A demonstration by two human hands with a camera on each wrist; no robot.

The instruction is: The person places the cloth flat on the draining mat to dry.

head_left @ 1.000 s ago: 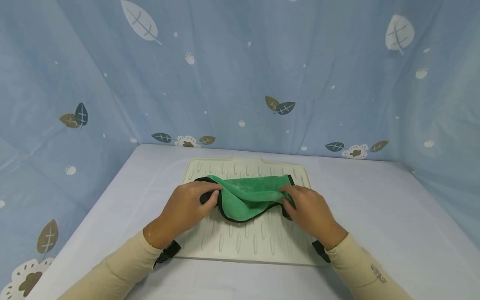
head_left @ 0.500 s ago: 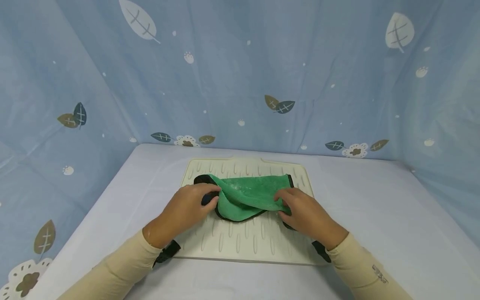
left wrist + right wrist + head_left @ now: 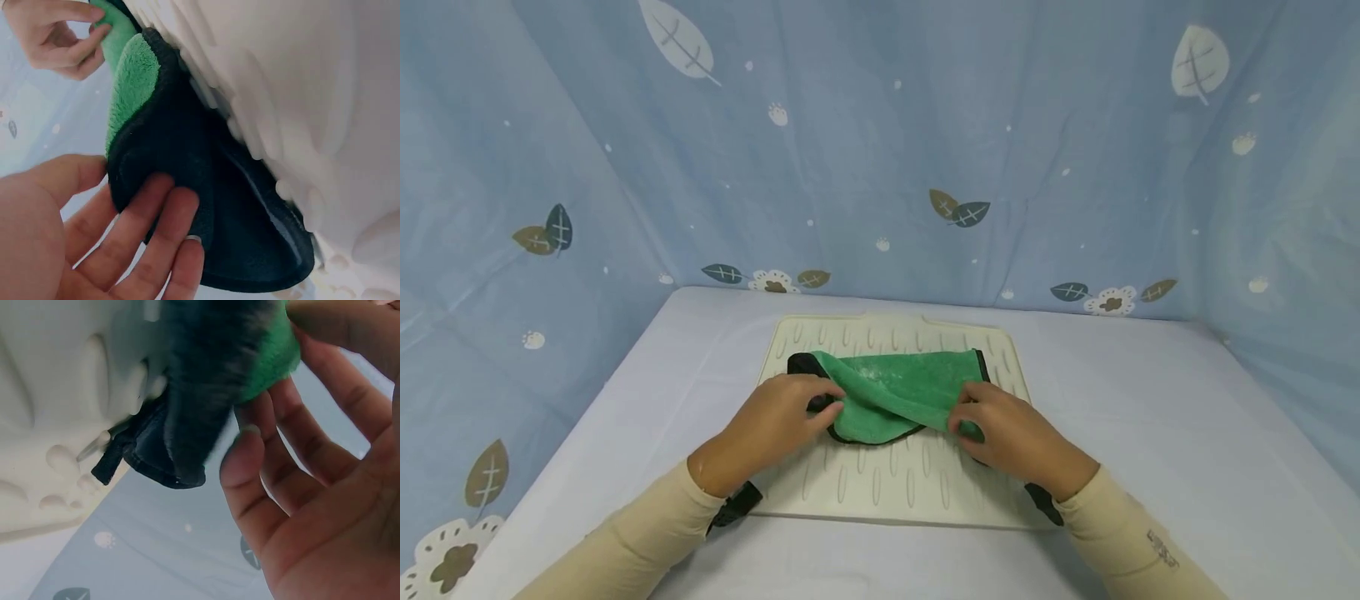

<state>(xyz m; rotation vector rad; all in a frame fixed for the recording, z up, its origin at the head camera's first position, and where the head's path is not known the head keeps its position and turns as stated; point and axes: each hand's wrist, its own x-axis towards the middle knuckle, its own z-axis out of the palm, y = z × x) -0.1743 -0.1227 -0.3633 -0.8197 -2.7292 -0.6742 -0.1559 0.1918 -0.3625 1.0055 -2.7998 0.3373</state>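
Note:
A green towel [image 3: 917,375] with black edging lies partly folded across the ribbed cream mat [image 3: 880,492]. Its dark underside shows at the left corner and fills much of the left wrist view. My left hand [image 3: 778,425] pinches the towel's left edge between thumb and index finger; the other fingers lie against the dark side [image 3: 181,144]. On the right, my right hand [image 3: 1015,429] pinches the front fold, lifted a little off the mat. In the right wrist view a green strip [image 3: 278,356] runs between thumb and fingers, and a dark corner [image 3: 162,453] hangs below.
The mat lies on a white-covered table [image 3: 1150,433]. Blue patterned fabric [image 3: 880,150] hangs behind and at both sides. Dark straps [image 3: 737,504] sit at the wrists, below beige sleeves [image 3: 632,533].
My right hand has drawn the towel's front fold toward me and slightly left, stretching a diagonal crease across it. The left hand stays almost in place, dipping a little.

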